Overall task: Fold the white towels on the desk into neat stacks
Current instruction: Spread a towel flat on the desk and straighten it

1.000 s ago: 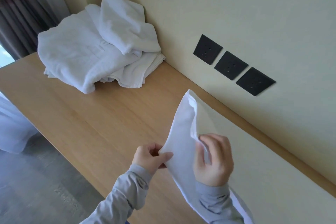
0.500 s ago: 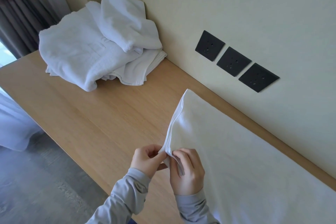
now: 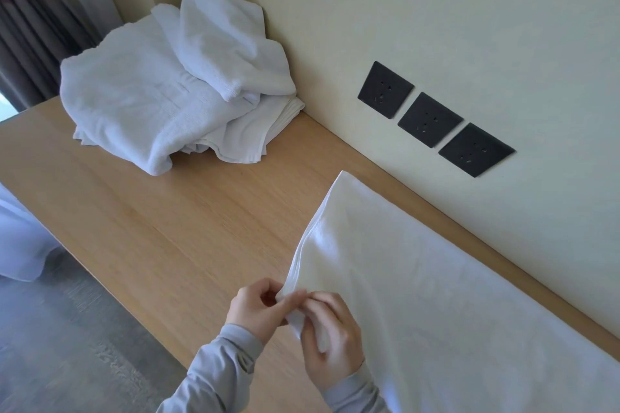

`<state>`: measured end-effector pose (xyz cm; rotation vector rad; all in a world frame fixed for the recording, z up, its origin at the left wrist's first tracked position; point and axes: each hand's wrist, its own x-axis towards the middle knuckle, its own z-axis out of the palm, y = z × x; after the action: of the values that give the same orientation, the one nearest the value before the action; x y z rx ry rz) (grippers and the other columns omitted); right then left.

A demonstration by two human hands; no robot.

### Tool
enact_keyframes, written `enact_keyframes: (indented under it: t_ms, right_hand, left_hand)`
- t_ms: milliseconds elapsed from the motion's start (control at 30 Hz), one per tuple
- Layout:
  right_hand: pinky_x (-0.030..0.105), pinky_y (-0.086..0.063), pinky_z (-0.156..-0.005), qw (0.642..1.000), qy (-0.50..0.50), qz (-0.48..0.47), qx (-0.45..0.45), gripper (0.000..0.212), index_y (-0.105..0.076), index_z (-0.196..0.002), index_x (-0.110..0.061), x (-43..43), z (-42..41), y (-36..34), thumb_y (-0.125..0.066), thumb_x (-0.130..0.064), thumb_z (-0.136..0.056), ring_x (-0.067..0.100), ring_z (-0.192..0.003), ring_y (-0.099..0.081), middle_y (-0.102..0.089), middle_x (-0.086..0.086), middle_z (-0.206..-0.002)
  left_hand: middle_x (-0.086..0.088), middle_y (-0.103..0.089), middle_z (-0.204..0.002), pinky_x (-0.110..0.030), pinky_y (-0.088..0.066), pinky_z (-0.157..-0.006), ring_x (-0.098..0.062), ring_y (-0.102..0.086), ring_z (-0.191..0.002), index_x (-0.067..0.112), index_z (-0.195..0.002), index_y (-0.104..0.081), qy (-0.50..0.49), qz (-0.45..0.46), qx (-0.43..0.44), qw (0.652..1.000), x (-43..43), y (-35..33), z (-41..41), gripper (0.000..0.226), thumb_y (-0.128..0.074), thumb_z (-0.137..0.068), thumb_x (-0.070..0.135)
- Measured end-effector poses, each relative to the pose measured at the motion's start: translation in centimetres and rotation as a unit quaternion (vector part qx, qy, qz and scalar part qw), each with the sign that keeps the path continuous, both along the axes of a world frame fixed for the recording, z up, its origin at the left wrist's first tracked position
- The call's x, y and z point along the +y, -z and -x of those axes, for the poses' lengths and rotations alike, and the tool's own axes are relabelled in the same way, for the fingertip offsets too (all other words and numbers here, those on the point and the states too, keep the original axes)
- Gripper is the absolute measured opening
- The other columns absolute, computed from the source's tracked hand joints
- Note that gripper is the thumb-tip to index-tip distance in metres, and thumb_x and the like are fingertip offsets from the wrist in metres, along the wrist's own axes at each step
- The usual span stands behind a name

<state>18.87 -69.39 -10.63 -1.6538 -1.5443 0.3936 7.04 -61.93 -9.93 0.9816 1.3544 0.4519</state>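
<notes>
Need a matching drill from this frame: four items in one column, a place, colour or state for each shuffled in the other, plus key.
Column 1
1. towel pile
2. held towel
3. sockets
4. curtain

Column 2
A. black, in a row on the wall
B. corner pinched by left hand and right hand
C. heaped at the far end of the desk, against the wall
D. hanging at the far left, dark

Pairs: 1-C, 2-B, 3-A, 4-D
</notes>
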Motion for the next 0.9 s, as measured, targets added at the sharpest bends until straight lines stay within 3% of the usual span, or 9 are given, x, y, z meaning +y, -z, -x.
enact_keyframes:
  t_ms: [100, 233, 333, 433, 533, 667, 800, 900]
  right_hand:
    - [0.024, -0.048, -0.078, 0.998, -0.005, 0.056, -0.013, 0.028, -0.068, -0.091, -0.007, 2.8, -4.6, -1.3, -0.046, -0.002, -0.073, 0.013, -0.085, -0.058, -0.063, 0.002, -0.089]
    - [0.032, -0.041, -0.093, 0.969, -0.093, 0.164, -0.160, 0.058, -0.065, -0.108, -0.003, 10.5, -9.9, -3.1, -0.040, 0.017, -0.060, 0.029, -0.106, -0.054, -0.064, 0.007, -0.109]
    - [0.026, -0.029, -0.098, 0.887, -0.235, 0.240, -0.316, 0.063, -0.060, -0.116, -0.016, 14.9, -11.6, -2.4, -0.041, 0.014, -0.064, 0.015, -0.125, -0.040, -0.056, -0.007, -0.124]
    - [0.024, -0.023, -0.101, 0.787, -0.310, 0.286, -0.450, 0.055, -0.055, -0.118, -0.023, 17.3, -13.1, -1.7, -0.047, 0.005, -0.072, 0.009, -0.128, -0.031, -0.051, -0.014, -0.124]
    - [0.025, -0.018, -0.104, 0.742, -0.325, 0.298, -0.505, 0.048, -0.054, -0.117, -0.023, 18.7, -14.3, -1.6, -0.047, 0.002, -0.076, 0.009, -0.128, -0.030, -0.050, -0.014, -0.125]
    - [0.028, -0.017, -0.107, 0.700, -0.307, 0.322, -0.559, 0.053, -0.053, -0.121, -0.026, 21.3, -15.9, -2.2, -0.052, 0.001, -0.076, 0.010, -0.131, -0.026, -0.047, -0.014, -0.130]
    - [0.025, -0.021, -0.103, 0.687, -0.274, 0.328, -0.588, 0.062, -0.052, -0.123, -0.034, 23.3, -17.2, -3.2, -0.054, 0.002, -0.073, 0.015, -0.125, -0.029, -0.047, -0.014, -0.127]
    - [0.027, -0.026, -0.096, 0.677, -0.285, 0.280, -0.618, 0.055, -0.056, -0.120, -0.031, 23.5, -17.2, -3.2, -0.057, -0.001, -0.074, 0.017, -0.118, -0.032, -0.046, -0.010, -0.119]
  left_hand:
    - [-0.010, -0.070, -0.068, -0.037, -0.059, -0.072, -0.025, -0.068, -0.069, 0.013, -0.067, -0.068, 0.041, -0.044, 0.029, 0.998, 0.1, 0.4, 0.0, 0.014, -0.079, -0.067, 0.022]
    - [0.011, -0.064, -0.058, -0.016, -0.051, -0.061, -0.003, -0.060, -0.058, 0.024, -0.060, -0.062, 0.110, -0.138, 0.059, 0.983, -0.1, 0.0, 0.0, 0.017, -0.077, -0.067, 0.022]
    - [0.015, -0.061, -0.055, -0.010, -0.048, -0.057, -0.001, -0.059, -0.059, 0.024, -0.058, -0.058, 0.125, -0.177, 0.050, 0.975, -0.5, -0.2, -0.5, 0.022, -0.078, -0.064, 0.017]
    - [0.011, -0.057, -0.061, -0.010, -0.047, -0.058, 0.000, -0.057, -0.063, 0.020, -0.063, -0.058, 0.139, -0.198, 0.040, 0.969, -0.9, -0.1, -0.8, 0.019, -0.076, -0.065, 0.016]
    - [0.011, -0.054, -0.065, -0.012, -0.049, -0.059, -0.003, -0.056, -0.063, 0.013, -0.066, -0.059, 0.161, -0.217, 0.021, 0.962, -1.1, 0.1, -0.6, 0.017, -0.076, -0.064, 0.016]
    - [0.015, -0.052, -0.065, -0.015, -0.050, -0.059, -0.002, -0.053, -0.059, 0.015, -0.064, -0.061, 0.198, -0.230, -0.017, 0.953, -1.2, 0.8, 0.4, 0.013, -0.073, -0.062, 0.018]
    - [0.019, -0.057, -0.071, -0.015, -0.050, -0.059, 0.000, -0.054, -0.058, 0.024, -0.074, -0.058, 0.191, -0.214, -0.015, 0.958, -1.2, 1.7, 2.1, 0.020, -0.073, -0.062, 0.020]
    - [0.014, -0.059, -0.073, -0.017, -0.051, -0.058, -0.001, -0.055, -0.058, 0.024, -0.072, -0.059, 0.177, -0.210, 0.004, 0.962, -0.7, 2.4, 3.5, 0.018, -0.073, -0.060, 0.023]
